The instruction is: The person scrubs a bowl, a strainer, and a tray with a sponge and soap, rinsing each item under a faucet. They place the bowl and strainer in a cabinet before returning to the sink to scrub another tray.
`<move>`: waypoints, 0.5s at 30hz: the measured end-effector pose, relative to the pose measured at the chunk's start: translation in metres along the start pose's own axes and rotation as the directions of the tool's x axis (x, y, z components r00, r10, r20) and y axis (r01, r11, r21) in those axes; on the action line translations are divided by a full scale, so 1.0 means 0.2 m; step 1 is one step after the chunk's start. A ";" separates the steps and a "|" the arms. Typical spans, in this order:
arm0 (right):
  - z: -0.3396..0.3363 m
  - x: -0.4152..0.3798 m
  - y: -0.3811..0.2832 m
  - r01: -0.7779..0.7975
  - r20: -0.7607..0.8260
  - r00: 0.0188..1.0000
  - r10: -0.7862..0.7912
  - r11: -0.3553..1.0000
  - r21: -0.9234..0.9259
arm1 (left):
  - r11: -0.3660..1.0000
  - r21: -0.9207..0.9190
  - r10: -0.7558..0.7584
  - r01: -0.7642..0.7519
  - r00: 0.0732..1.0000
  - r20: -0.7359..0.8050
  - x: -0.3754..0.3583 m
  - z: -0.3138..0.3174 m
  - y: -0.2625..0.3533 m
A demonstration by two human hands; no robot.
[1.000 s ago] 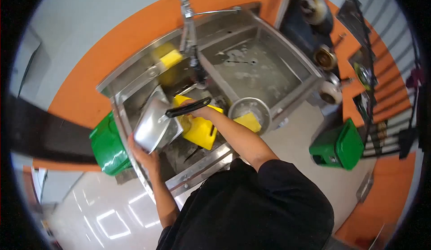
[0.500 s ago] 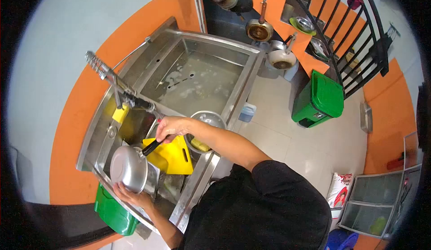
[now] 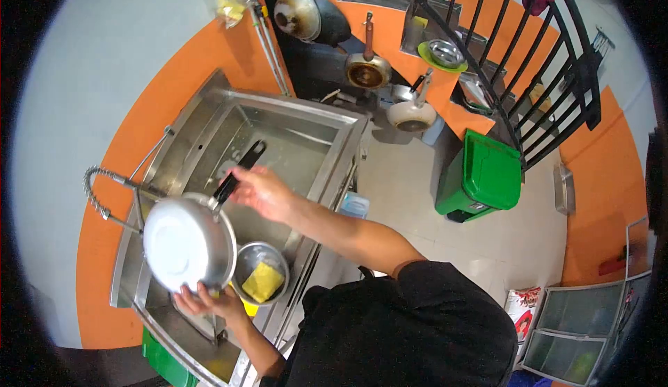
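Note:
A silver saucepan (image 3: pixel 182 243) is held up over the near sink basin, tilted so that its round underside shows. My left hand (image 3: pixel 209 302) supports its lower rim with the fingers against the metal. My right hand (image 3: pixel 259 191) is at the black handle (image 3: pixel 240 171), thumb and fingers closed around its middle. Just right of the pan, a metal bowl (image 3: pixel 259 256) holds a yellow sponge (image 3: pixel 263 282). A sliver of the yellow board (image 3: pixel 249 308) shows below the bowl.
Beyond the pan is a large sink basin (image 3: pixel 292 133) with cloudy water. A spring-hose faucet (image 3: pixel 97 196) stands at the left. Blackened pans (image 3: pixel 367 73) hang on the orange wall. A green bin (image 3: pixel 480 175) stands on the floor beside the stair railing (image 3: pixel 557 109).
Both hands have raised the saucepan out of the near basin, and it now looks larger and closer. The view has shifted, showing more of the back wall and the sponge in the bowl.

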State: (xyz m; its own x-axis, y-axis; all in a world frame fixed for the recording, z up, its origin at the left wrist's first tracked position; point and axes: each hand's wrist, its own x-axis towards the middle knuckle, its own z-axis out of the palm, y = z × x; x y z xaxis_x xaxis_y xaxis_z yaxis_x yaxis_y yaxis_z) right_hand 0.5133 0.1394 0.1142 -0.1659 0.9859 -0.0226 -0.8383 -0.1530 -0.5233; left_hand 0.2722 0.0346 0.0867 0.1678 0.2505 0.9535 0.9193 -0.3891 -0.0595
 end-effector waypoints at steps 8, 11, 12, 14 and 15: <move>-0.65 -0.15 -1.27 0.674 -0.179 0.698 -0.693 0.721 -0.164 | 0.916 0.205 -0.397 0.345 0.701 0.593 -0.04 0.10 -0.45; -0.81 -0.23 -1.55 0.765 -0.327 0.518 -0.790 0.599 -0.236 | 0.902 0.267 -0.431 0.338 0.727 0.535 0.02 0.18 -0.58; -0.90 -0.24 -1.61 0.780 -0.343 0.463 -0.817 0.560 -0.282 | 0.898 0.224 -0.440 0.379 0.751 0.493 0.06 0.23 -0.60; -1.11 -0.22 -1.70 0.791 -0.298 0.456 -0.839 0.535 -0.296 | 0.886 0.182 -0.461 0.427 0.763 0.453 0.12 0.34 -0.56; -1.21 -0.19 -1.75 0.695 -0.362 0.393 -0.845 0.531 -0.485 | 0.890 0.111 -0.442 0.443 0.774 0.453 0.17 0.44 -0.50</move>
State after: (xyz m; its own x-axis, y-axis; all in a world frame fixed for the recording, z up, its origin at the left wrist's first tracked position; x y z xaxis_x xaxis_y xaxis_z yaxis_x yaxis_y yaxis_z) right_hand 0.9385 0.1721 0.0926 0.8312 0.5417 0.1252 -0.3083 0.6365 -0.7070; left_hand 0.2182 0.1599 0.0987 -0.1152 0.7676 0.6305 0.9317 -0.1367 0.3366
